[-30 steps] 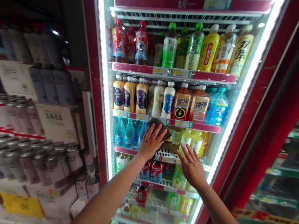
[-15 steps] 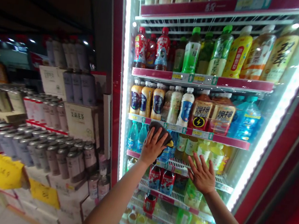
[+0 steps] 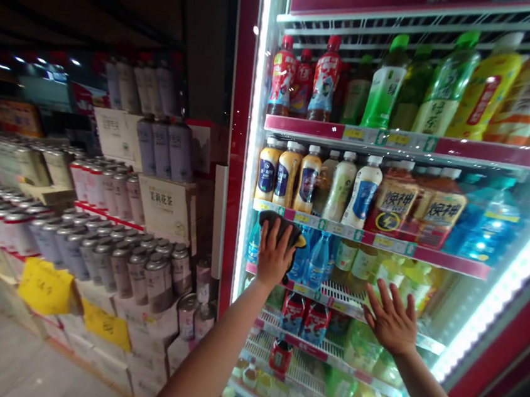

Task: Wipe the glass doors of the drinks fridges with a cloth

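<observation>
My left hand (image 3: 275,250) lies over a dark grey cloth (image 3: 270,219) with a yellow edge, its fingers holding it against the glass front of a lit drinks cooler. Behind the cloth show a shelf edge and blue bottles (image 3: 319,261). To the right, my right hand (image 3: 393,319) is spread open and holds nothing. It is in front of a lower shelf with pale green bottles (image 3: 414,284); whether its fingers touch the glass I cannot tell. Above both hands, a row of bottles (image 3: 308,178) stands on a shelf with a pink price strip (image 3: 467,261).
Bright light strips (image 3: 458,364) and a dark red frame (image 3: 235,157) edge the cooler. On the left, many cans (image 3: 159,282) stand on stacked white cartons (image 3: 166,210) with yellow price signs (image 3: 46,286). Grey floor (image 3: 30,363) shows at lower left.
The cooler now sits further right in view and looks nearer. Against the bottles behind, my left hand and the cloth have shifted left. My right hand stays spread before the lower shelf.
</observation>
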Available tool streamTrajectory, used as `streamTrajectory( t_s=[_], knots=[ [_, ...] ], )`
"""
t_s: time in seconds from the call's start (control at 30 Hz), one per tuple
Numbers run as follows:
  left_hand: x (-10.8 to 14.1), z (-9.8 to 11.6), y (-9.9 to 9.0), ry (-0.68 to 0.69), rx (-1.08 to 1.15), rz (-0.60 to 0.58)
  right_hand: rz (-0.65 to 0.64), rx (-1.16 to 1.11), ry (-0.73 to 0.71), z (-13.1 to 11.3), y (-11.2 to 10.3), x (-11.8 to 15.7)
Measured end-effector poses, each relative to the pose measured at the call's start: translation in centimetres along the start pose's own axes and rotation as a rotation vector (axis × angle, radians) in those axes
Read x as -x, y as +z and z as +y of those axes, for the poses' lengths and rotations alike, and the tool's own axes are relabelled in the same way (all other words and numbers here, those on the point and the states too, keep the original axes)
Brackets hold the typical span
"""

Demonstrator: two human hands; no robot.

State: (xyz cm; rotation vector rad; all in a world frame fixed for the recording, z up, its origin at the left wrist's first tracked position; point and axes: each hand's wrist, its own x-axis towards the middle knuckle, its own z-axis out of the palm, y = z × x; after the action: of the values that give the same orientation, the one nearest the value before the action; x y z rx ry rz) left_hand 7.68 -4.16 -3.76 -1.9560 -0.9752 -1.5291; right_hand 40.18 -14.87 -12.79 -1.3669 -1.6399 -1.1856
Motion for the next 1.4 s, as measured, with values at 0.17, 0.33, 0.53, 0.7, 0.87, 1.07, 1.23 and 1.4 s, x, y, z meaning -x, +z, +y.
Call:
streamTrajectory(
  t_s=[0.17, 0.33, 0.53, 0.7, 0.87, 1.07, 1.23, 1.4],
  knots=[
    [5.4, -1.0, 0.2, -0.078, -0.012, -0.002, -0.017, -0.001, 0.013, 0.0, 0.0, 0.3],
    [3.1, -2.0, 0.5, 0.116, 0.032, -0.094, -0.029, 0.011, 0.030, 0.0, 0.0, 0.6],
    [4.4, -4.6, -0.7, -0.220, 0.030, 0.023, -0.032, 0.019, 0.069, -0.7, -0.4, 0.4],
    [6.0, -4.5, -0.6, -0.012, 0.025, -0.059, -0.020, 0.014, 0.062, -0.9, -0.6, 0.4],
    [2.4, -6.3, -1.4, -0.077, 0.021, -0.027, -0.025, 0.005, 0.086, -0.8, -0.4, 0.5],
    [7.4, -6.8, -1.2, -0.349, 0.017, 0.035, -0.018, -0.001, 0.096, -0.8, -0.3, 0.6],
    [4.7, -7.0, -1.1, -0.439, 0.037, 0.073, -0.009, -0.005, 0.101, -0.9, -0.3, 0.6],
    [0.0, -7.3, -1.5, -0.488, 0.027, 0.125, 0.003, -0.007, 0.102, -0.6, -0.3, 0.9]
  ],
)
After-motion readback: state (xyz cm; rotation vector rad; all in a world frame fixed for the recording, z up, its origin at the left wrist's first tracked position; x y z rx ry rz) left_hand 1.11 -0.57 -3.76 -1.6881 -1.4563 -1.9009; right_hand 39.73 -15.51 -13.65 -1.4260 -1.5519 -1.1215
